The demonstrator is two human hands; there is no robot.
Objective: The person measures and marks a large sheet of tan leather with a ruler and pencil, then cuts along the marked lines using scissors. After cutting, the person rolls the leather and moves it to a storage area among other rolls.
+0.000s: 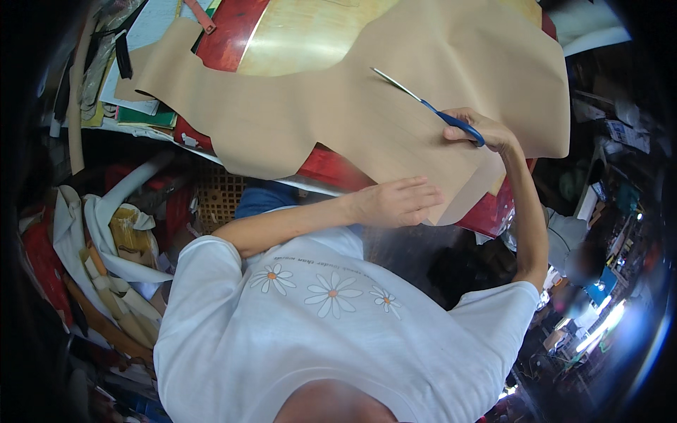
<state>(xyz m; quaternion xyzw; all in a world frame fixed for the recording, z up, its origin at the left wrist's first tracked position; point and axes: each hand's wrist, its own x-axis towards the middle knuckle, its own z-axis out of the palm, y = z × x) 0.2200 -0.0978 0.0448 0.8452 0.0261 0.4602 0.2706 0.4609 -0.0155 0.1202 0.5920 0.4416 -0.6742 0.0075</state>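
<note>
The white shirt with daisies (331, 310) is closest. The left hand (395, 202) lies flat, fingers spread, pressing the tan sheet (331, 120). The right hand (486, 130) grips blue scissors (430, 106), blades open just past its fingers. Best to hold the sheet tight and snip slowly.

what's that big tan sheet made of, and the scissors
The tan sheet looks like thin leather or faux leather: matte, smooth, lying limp with soft curved cut edges; it could be heavy paper. The scissors have shiny metal blades and glossy blue handles, probably plastic, held in the right hand.
</note>
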